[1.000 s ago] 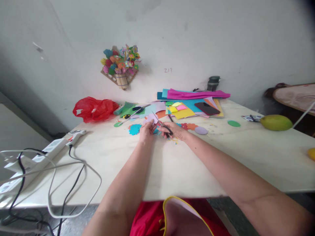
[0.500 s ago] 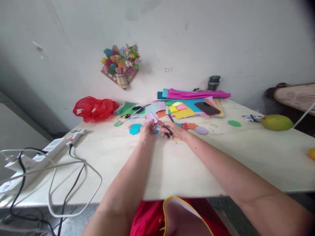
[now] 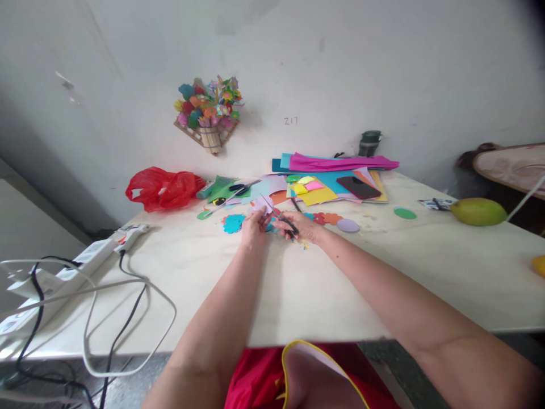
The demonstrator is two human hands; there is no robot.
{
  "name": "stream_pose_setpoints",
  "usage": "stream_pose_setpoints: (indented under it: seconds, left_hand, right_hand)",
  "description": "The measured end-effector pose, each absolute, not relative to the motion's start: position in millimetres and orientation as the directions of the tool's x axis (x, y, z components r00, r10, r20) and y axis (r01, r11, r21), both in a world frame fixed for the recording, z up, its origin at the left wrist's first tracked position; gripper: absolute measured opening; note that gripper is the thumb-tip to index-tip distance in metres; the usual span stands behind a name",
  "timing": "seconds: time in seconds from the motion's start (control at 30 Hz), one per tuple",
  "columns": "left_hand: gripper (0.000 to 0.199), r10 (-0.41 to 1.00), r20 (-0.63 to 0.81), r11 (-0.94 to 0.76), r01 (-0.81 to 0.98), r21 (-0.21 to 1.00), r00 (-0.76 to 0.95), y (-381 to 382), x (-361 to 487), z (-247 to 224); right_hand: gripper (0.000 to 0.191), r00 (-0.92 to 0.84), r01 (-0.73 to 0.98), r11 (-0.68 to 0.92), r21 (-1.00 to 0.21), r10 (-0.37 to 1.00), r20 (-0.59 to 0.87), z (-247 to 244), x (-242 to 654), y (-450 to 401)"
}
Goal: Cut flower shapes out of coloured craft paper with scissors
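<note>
Between its thumb and fingers my left hand [image 3: 255, 223] pinches a small lilac paper piece [image 3: 261, 204]. Scissors with black handles [image 3: 291, 227] are in my right hand [image 3: 303, 225], fingers wrapped around the loops. Their blades point up and left, beside the lilac paper's right edge; whether they touch it I cannot tell. Blue scalloped cutouts [image 3: 234, 223] lie just left of my left hand. Past my right hand are red and orange scalloped cutouts [image 3: 332, 218] and a lilac oval [image 3: 348, 225]. Tiny scraps [image 3: 303, 245] are scattered below the scissors.
Behind my hands lie coloured sheets [image 3: 319, 193], a phone [image 3: 358, 187], a second pair of scissors [image 3: 242, 188] and a red plastic bag [image 3: 164, 188]. A power strip [image 3: 91, 258] with loose cables occupies the left side. To the right are a green oval [image 3: 405, 213] and a mango [image 3: 478, 212].
Both hands keep nearly the same place and grip. The lilac paper has shifted or turned very slightly in my left hand.
</note>
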State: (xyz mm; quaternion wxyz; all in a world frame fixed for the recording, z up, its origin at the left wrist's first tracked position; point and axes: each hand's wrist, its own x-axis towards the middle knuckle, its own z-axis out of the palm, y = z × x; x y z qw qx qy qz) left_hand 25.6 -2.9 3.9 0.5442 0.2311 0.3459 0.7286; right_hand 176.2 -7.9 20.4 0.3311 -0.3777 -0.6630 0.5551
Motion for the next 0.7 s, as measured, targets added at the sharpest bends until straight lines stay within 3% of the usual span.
stream_pose_setpoints:
  seconds: [0.3, 0.7]
  left_hand:
    - [0.022, 0.955, -0.027, -0.170, -0.621, 0.765, -0.295, 0, 24, 1]
    - [0.017, 0.952, -0.070, -0.155, -0.663, 0.732, -0.299, -5, 27, 8]
  right_hand:
    - [0.031, -0.486, 0.144, 0.091, -0.985, 0.874, 0.009, 20, 175, -7]
    - [0.029, -0.457, 0.151, 0.033, -0.988, 0.889, -0.040, 31, 173, -16]
